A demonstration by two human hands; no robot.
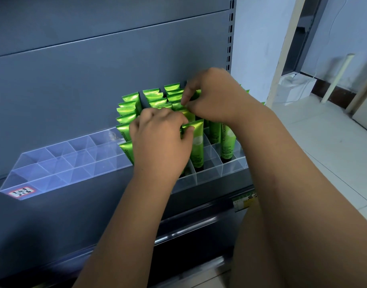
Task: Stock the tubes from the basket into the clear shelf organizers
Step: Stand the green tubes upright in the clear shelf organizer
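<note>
Several green tubes (129, 110) stand upright, cap down, in the cells of a clear organizer (209, 175) on the grey shelf. My left hand (160, 140) pinches the flat top of one green tube (196, 142) standing in a front cell. Just above it, my right hand (211, 96) has its fingertips closed on the crimped top of another tube (178, 106) in the rows behind. A second clear organizer (53, 163) to the left holds no tubes. The basket is out of view.
The grey back panel (95, 69) of the shelf unit rises behind the organizers. A label sticker (21, 191) marks the left organizer's front corner, and a price tag (245, 201) sits on the shelf edge. White tiled floor (323, 142) and a white box (294, 88) lie to the right.
</note>
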